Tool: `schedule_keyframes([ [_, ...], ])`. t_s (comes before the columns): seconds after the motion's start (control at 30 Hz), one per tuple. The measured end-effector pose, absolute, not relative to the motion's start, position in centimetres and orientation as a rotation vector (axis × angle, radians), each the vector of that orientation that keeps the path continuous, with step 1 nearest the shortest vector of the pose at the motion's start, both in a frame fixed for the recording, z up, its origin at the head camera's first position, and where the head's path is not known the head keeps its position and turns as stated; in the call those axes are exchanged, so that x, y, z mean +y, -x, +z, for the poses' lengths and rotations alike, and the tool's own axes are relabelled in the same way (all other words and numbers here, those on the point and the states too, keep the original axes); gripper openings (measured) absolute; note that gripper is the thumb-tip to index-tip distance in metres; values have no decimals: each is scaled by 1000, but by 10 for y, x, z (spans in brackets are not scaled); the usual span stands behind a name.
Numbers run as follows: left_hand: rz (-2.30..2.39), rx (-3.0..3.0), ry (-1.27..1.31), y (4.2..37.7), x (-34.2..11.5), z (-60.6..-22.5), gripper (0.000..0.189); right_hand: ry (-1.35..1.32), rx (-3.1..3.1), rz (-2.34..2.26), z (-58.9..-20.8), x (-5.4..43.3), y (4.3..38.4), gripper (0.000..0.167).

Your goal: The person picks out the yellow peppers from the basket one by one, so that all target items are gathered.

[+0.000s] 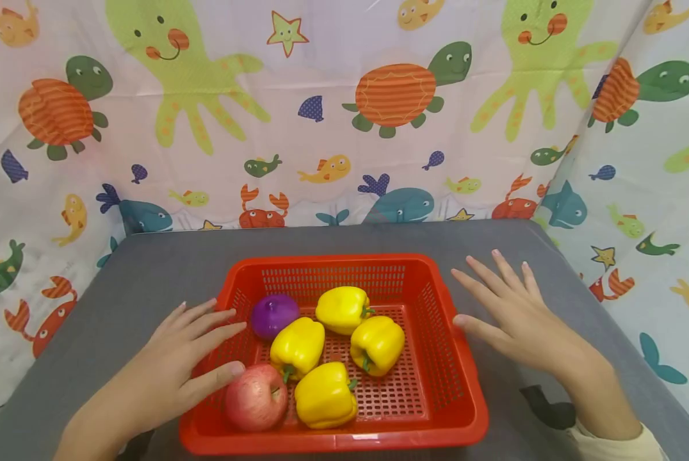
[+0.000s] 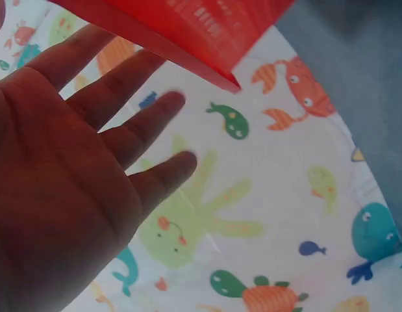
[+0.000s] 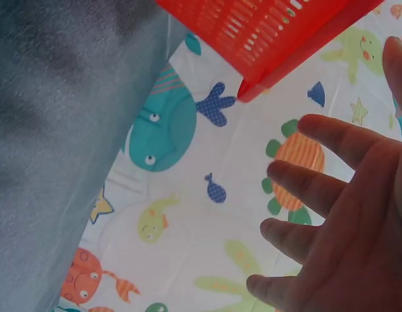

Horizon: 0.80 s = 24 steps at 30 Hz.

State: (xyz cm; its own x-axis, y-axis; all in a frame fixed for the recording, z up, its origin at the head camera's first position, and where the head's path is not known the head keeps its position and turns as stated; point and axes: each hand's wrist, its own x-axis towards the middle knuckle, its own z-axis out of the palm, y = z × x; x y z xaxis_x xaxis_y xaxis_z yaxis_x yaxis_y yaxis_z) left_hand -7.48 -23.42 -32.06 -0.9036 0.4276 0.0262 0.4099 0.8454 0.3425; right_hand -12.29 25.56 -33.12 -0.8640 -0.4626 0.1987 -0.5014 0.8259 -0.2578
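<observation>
A red plastic basket (image 1: 379, 438) with slotted walls sits on the grey table. Inside it are several yellow bell peppers (image 1: 344, 310), a purple onion (image 1: 274, 316) at the back left and a red apple (image 1: 256, 397) in the front left corner. My left hand (image 1: 174, 358) is spread over the basket's left rim, its thumb overlapping the apple in the head view. Beside the right rim my right hand (image 1: 517, 320) hovers with fingers spread, thumb tip right at the rim. Both wrist views show bare palms, with nothing held.
Grey cloth covers the table (image 1: 166, 269). Behind it and at both sides hangs a white curtain (image 1: 298, 160) printed with sea animals. A dark strip (image 1: 549, 406) lies on the table by the right wrist.
</observation>
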Motion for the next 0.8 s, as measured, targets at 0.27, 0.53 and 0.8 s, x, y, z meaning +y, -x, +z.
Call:
schedule_keyframes([
  [0.27,542,2959,-928,63,-215,-318,45,-897,-2860,443,-333,238,127,71],
  [0.53,588,2865,-1022,53,-204,-314,35,-963,-2879,442,-335,219,129,75],
  [0.8,654,2667,-942,50,-198,-314,41,-1106,-2852,442,-335,202,127,79],
])
